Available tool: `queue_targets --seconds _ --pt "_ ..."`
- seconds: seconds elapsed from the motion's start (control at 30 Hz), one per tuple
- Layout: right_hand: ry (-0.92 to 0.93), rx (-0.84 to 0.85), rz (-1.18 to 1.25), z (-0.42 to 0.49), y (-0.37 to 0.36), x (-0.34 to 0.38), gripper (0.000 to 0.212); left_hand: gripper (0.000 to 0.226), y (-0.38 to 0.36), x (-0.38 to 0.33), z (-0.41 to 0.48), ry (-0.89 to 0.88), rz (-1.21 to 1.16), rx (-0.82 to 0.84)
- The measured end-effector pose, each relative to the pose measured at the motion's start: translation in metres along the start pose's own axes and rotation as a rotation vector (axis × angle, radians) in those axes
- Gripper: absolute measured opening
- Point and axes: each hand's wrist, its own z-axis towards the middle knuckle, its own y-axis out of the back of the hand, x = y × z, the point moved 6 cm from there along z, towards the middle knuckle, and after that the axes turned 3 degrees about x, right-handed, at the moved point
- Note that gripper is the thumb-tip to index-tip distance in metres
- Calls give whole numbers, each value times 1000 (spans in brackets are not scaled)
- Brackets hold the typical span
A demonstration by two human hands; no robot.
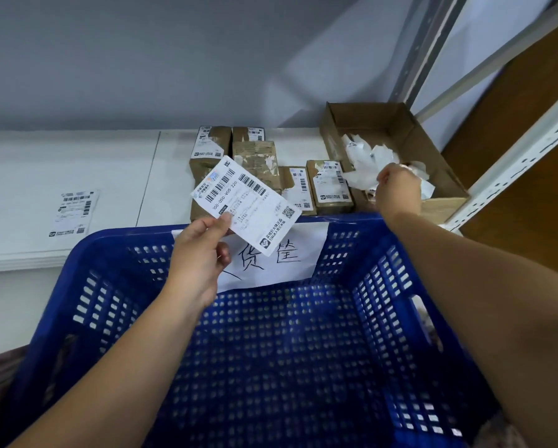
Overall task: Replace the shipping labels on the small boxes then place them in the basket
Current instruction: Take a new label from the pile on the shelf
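Head view, left hand (200, 253) pinching one label (248, 202), five boxes (329, 185) (visible)

Plain grey-blue wall (142, 59) behind, matte, with a soft diagonal shadow edge across its right half. White desk (29, 163) butts against it; a thin seam (148, 179) splits the top into two panels. Right side: white perforated shelving upright (513, 169), tilted in this wide-angle view, brown board (529, 92) behind it. Grey slotted rail (423, 50) in the corner. Light is even and diffuse. Bottom-left surface is blurred, can't identify it.
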Motion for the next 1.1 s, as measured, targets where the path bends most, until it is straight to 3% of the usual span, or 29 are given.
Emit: queue_targets --seconds 0.2,0.37,0.57,0.73,0.87,1.1 --pt "1 253 -149 4 -41 -16 39 16 -12 9 4 -9 94 35" --pt "-58 440 -541 -4 -62 -25 80 17 -12 21 7 14 142 40" --pt "-201 521 -498 1 -58 -26 86 15 -14 25 4 26 161 54" --pt "-202 409 -611 3 -52 -22 64 18 -16 31 -3 70 203 55" --pt "-113 277 -465 1 -43 -13 39 22 -17 29 -8 62 197 68" --pt "55 -12 -176 -22 -26 8 43 14 -18 18 -10 32 170 63"
